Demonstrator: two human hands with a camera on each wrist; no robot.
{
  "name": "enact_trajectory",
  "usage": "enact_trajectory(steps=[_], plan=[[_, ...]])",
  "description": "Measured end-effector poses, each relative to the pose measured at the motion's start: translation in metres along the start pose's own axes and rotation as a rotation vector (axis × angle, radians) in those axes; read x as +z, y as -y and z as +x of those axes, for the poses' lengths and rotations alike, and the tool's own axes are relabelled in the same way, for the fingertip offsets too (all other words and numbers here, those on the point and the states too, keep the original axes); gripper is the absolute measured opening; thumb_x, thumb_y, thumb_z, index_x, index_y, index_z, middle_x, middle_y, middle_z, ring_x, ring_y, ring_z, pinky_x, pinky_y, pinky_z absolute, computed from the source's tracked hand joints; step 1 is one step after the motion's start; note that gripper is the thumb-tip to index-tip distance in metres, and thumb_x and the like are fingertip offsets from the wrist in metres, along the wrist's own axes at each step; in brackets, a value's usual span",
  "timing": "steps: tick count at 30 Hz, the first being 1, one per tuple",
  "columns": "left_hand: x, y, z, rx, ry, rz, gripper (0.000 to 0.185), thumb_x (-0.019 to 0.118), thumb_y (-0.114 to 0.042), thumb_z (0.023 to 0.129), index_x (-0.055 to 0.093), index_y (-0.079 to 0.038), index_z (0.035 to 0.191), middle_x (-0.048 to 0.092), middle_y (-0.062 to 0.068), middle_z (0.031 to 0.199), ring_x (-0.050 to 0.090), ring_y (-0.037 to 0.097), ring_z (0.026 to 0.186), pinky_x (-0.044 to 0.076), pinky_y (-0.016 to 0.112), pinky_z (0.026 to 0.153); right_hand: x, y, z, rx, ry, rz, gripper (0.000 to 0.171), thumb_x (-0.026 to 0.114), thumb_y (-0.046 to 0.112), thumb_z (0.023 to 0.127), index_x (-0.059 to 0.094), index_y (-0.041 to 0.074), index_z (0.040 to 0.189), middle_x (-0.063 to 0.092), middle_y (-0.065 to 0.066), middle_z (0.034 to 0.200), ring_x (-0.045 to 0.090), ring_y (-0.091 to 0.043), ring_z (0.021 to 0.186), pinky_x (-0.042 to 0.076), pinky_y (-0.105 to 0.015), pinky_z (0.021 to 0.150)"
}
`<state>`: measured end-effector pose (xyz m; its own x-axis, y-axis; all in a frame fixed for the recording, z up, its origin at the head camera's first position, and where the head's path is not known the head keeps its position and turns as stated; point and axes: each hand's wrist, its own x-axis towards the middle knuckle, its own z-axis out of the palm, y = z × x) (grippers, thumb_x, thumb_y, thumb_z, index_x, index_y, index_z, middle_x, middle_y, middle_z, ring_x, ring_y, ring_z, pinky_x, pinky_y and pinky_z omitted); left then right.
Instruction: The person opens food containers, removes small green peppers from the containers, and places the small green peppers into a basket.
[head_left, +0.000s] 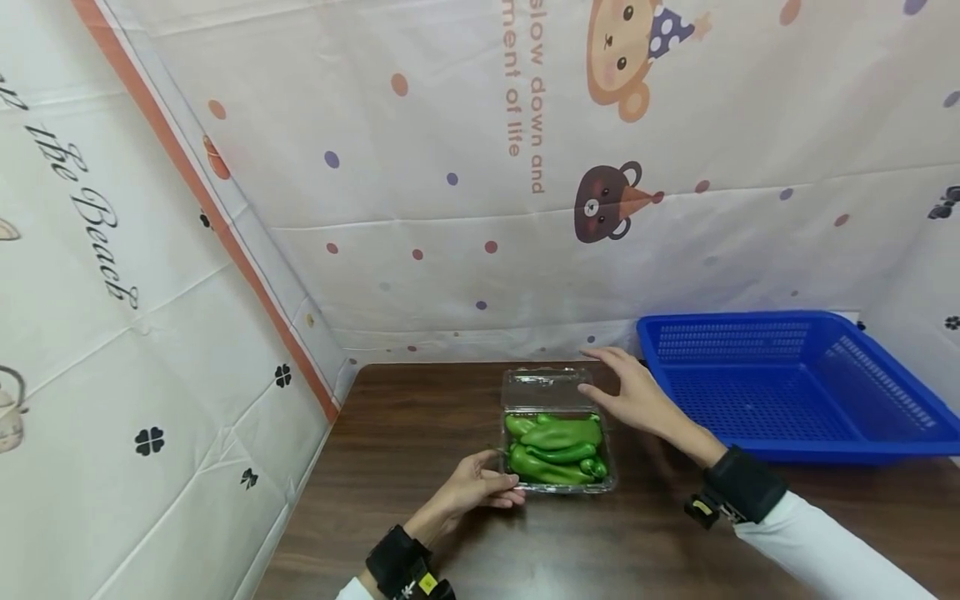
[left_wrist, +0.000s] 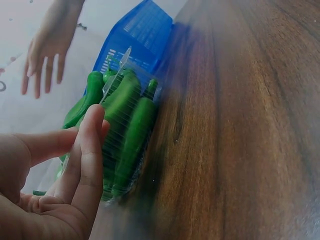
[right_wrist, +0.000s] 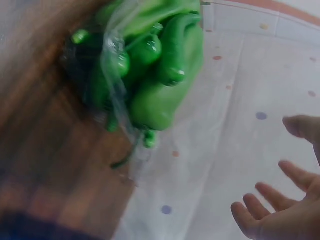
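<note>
Clear clamshell box (head_left: 558, 442) of green peppers (head_left: 555, 450) on table, left of blue basket (head_left: 787, 383). Left hand (head_left: 476, 487) pinches box's near-left corner; right hand (head_left: 633, 392), fingers spread, hovers beside raised lid (head_left: 543, 387); peppers lie crosswise

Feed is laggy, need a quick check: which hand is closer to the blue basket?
Right. The right hand hovers open over the clear pepper box's lid, beside the blue basket's left wall. The left hand grips the box's near-left corner, farther away.
</note>
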<state>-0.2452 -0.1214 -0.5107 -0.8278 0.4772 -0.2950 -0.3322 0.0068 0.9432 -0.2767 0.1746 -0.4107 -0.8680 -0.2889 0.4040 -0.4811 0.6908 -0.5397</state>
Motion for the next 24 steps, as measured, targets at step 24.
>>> enact_trajectory(steps=[24], plan=[[0.0, 0.0, -0.008, -0.03, 0.01, -0.013, 0.092, 0.065, -0.008, 0.101, -0.004, 0.013, 0.158, 0.077, 0.022, 0.103, 0.078, 0.016, 0.086, 0.063, 0.026, 0.079, 0.032, 0.014, -0.025, -0.287, 0.387, -0.274, 0.029, 0.082, 0.028, 0.088, 0.075, 0.021, 0.115, 0.063, -0.001, 0.114, 0.062, -0.02, 0.102, 0.058, -0.036, 0.078]])
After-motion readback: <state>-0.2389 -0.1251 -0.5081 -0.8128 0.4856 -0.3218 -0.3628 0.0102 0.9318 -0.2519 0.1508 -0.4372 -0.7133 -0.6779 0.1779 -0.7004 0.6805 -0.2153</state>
